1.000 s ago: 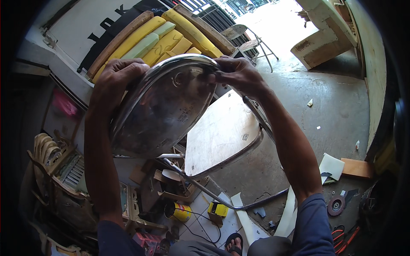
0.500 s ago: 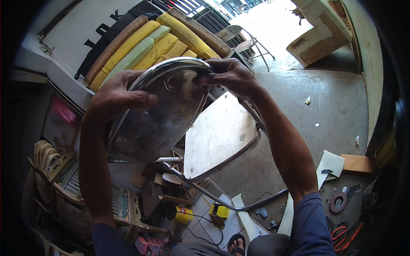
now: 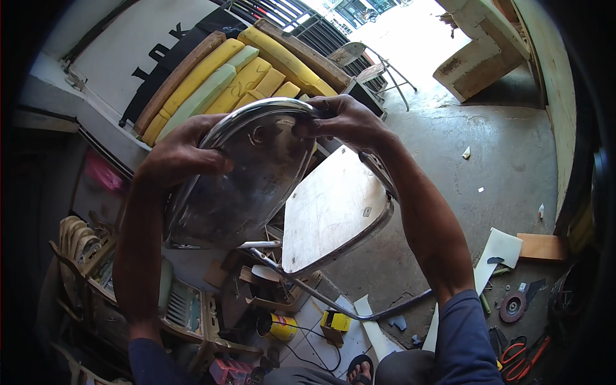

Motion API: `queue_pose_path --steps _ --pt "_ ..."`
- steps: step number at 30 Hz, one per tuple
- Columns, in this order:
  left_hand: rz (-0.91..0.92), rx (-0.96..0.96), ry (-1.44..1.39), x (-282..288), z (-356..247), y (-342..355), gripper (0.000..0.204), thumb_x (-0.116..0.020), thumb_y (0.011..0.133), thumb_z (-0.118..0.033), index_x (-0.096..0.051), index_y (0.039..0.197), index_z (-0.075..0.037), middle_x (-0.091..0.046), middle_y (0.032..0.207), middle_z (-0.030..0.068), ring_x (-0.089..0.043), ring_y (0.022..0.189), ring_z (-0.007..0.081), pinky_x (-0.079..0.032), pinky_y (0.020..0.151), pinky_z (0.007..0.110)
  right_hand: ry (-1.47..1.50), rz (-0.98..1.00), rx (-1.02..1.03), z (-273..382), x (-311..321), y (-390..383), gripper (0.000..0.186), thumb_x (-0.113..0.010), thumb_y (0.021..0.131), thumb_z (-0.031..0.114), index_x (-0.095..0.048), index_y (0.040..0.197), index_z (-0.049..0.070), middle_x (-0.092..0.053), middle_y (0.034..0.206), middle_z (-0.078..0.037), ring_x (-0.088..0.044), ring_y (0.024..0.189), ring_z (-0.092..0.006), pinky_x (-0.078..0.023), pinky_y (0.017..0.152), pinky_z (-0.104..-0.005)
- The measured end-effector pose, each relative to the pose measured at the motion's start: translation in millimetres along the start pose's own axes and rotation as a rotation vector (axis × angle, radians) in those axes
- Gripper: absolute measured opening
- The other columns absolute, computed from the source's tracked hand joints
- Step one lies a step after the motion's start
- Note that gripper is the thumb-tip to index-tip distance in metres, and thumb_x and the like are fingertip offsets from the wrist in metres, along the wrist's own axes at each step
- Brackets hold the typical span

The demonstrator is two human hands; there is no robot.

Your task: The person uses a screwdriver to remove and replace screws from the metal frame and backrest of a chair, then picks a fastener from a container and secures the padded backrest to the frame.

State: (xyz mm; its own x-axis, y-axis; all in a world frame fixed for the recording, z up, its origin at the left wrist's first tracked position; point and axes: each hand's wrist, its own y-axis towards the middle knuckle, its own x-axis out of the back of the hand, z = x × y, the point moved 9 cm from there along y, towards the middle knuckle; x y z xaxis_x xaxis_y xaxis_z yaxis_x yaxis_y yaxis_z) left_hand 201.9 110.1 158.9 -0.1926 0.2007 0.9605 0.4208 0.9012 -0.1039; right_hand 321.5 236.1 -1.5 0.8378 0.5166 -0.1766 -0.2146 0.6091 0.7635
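Dark chair back [image 3: 247,186], chrome-rimmed, tilted, stands in front of the person, left of the pale seat board [image 3: 337,208]. Left hand [image 3: 186,154] clamped on its upper left rim, thumb flat on the near face. Right hand [image 3: 343,122] pinches the rim at upper right. Lower edge in shadow; it perhaps meets the metal tubing [image 3: 333,300]. Orange-handled scissors [image 3: 513,359] and abrasive disc [image 3: 512,307] lie on the floor [image 3: 449,212], lower right.

Chair frame [image 3: 253,110]: metal tube, glossy. Backrest panel [image 3: 247,183]: smooth, reflective, smudged. Seat board [image 3: 335,212]: wood-like, matt, scuffed. Floor [image 3: 478,151]: concrete-like, smooth, slight sheen.
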Motion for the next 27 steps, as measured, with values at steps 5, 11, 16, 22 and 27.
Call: queue_pose_path --steps 5,11,16,22,27 --pt "-0.003 -0.041 -0.003 0.2 0.9 0.8 0.064 -0.077 0.065 -0.020 -0.063 0.122 0.006 -0.068 0.093 0.0043 -0.063 0.082 0.0108 -0.052 0.079 0.027 -0.043 0.059 -0.030 -0.5 -2.8 2.8 0.037 -0.087 0.083 0.025 -0.074 0.113 0.006 -0.072 0.089 0.002 -0.059 0.074 -0.0033 -0.046 0.069 -0.0232" --pt "-0.029 -0.005 -0.016 -0.4 1.1 -1.2 0.066 -0.077 0.064 -0.021 -0.061 0.123 0.006 -0.067 0.093 0.0033 -0.062 0.081 0.0097 -0.050 0.076 0.026 -0.065 0.052 0.077 -0.9 -5.2 7.9 0.040 -0.085 0.083 0.039 -0.078 0.105 0.007 -0.067 0.077 0.001 -0.055 0.068 -0.0092 -0.042 0.064 -0.0285" --pt "-0.002 -0.022 -0.041 -4.9 -3.1 -0.7 0.066 -0.076 0.064 -0.023 -0.061 0.121 0.006 -0.067 0.090 0.0027 -0.061 0.080 0.0090 -0.050 0.075 0.025 -0.034 0.088 0.019 -2.5 -6.8 7.1 0.040 -0.087 0.083 0.033 -0.075 0.109 0.005 -0.071 0.087 -0.001 -0.061 0.081 -0.0087 -0.047 0.077 -0.0285" --pt "0.002 -0.007 0.041 -2.0 -2.3 -1.9 0.072 -0.075 0.064 -0.024 -0.059 0.126 0.007 -0.067 0.091 0.0042 -0.063 0.079 0.0110 -0.052 0.075 0.025 -0.079 0.070 0.007 0.4 -6.8 6.7 0.044 -0.088 0.081 0.034 -0.074 0.111 0.004 -0.073 0.091 -0.003 -0.064 0.085 -0.0114 -0.048 0.082 -0.0296" --pt "-0.165 0.080 -0.009 12.9 12.7 -17.9 0.080 -0.077 0.061 -0.022 -0.056 0.133 0.007 -0.067 0.109 0.0088 -0.064 0.096 0.0167 -0.051 0.088 0.030 0.009 -0.193 0.213 11.9 7.4 -27.9 0.064 -0.085 0.081 0.048 -0.070 0.123 0.002 -0.072 0.102 -0.012 -0.067 0.095 -0.0234 -0.049 0.085 -0.0342"
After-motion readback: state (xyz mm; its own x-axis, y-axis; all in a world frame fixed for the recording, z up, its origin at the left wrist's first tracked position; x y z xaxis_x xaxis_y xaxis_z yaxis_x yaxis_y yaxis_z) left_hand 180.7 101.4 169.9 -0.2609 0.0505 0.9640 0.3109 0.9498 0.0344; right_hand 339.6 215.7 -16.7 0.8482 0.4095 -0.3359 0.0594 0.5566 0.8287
